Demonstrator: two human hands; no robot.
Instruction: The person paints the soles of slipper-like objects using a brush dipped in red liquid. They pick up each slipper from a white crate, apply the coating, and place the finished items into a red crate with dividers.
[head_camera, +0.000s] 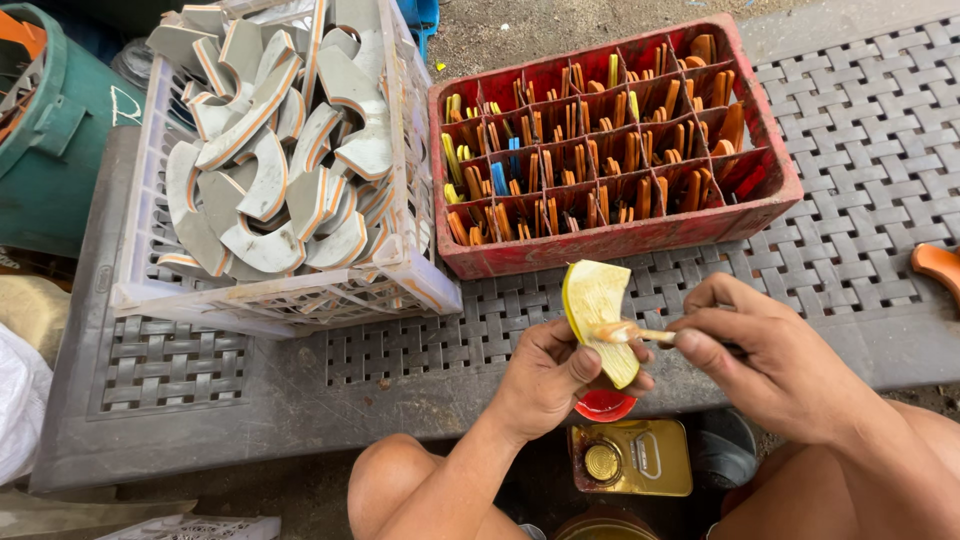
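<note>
Brushing glue onto a curved sole piece

Left hand (545, 375) pinches the yellow-coated curved foam piece (597, 312) above the grey woven table (850, 150); right hand (775, 365) grips a small brush (632, 333) touching it; bare patches likely need strokes next

- The curved yellow piece (596, 312) in the left hand (553, 375) looks wet and glossy on its coated face.
- The brush (633, 333) in the right hand (775, 360) has a pale, wood-like handle.
- The grey table (500, 320) is matt plastic moulded in a woven pattern, dusty and scuffed.
- The red divided crate (612, 235) is worn, smeared plastic.
- The white slatted crate (290, 290) is dirty plastic.
- The gold tin (630, 458) is shiny metal.
</note>
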